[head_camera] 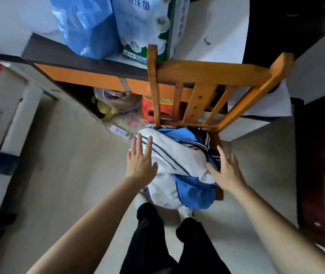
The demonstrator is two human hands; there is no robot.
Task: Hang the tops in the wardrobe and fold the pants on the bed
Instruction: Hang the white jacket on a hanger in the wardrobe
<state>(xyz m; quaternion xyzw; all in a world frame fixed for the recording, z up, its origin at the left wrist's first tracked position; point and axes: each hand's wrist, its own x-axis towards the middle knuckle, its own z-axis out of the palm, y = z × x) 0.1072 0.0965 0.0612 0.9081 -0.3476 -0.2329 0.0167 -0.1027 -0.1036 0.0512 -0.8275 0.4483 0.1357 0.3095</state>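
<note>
Lying heaped on the seat of a wooden chair (207, 74), a pile of clothes (179, 165) is seen at the middle of the scene, made up of a white garment (167, 153) with dark stripes and a blue garment (194, 194) tucked under and around it. Part of the pile is draped over the near edge of the seat. Both bare arms are stretched forward toward the pile. The left hand (141, 163) is held flat and wide at the pile's left edge, its straight fingers overlapping the striped white cloth; whether contact is made cannot be told. The right hand (228, 171) is likewise spread wide at the pile's right side, with the thumb laid against the white cloth and the fingers pointing to the far side. Nothing is gripped by either hand. Legs in black trousers (151, 244) are seen near the bottom, just beside the chair. Beyond the chair a desk (74, 60) with a dark top and orange front is placed, and on it a blue plastic bag (86, 26) and a printed pack (143, 22) are stood side by side. Under the desk a yellow plush toy (104, 107) and a red plastic object (147, 107) are kept, and a power strip (120, 132) is laid on the pale floor (68, 175). A dark door (324, 175) is seen at the right.
</note>
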